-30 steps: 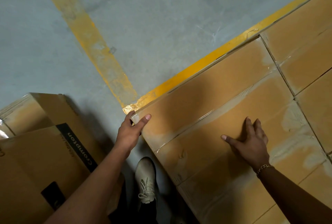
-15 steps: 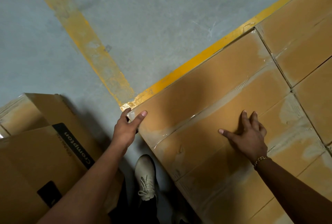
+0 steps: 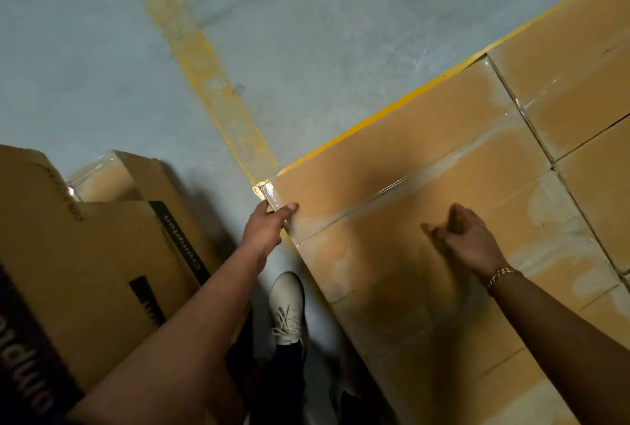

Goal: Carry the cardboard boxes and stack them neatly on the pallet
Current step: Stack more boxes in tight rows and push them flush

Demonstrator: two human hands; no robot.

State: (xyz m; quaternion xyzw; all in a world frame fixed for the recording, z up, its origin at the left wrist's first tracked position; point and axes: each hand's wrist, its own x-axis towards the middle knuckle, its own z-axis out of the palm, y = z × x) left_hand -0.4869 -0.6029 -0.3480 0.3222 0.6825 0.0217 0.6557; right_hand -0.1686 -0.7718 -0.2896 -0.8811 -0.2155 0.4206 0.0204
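A taped cardboard box [image 3: 402,165] lies flat at the near left corner of a layer of several like boxes [image 3: 579,90] filling the right side. My left hand [image 3: 267,232] grips that box's near left corner, thumb on top and fingers down the side. My right hand [image 3: 460,240] rests on the box's top, fingers curled in and blurred. The pallet under the boxes is hidden.
More cardboard boxes with black printed bands [image 3: 102,254] stand upright at the left, close to my left arm. Yellow floor lines [image 3: 204,66] cross the grey concrete floor. My white shoe [image 3: 286,308] stands in the narrow gap between the two groups of boxes.
My right hand's fingers have gone from spread flat on the box top to curled in. My left hand stays on the corner. The view has shifted, showing more of the left boxes.
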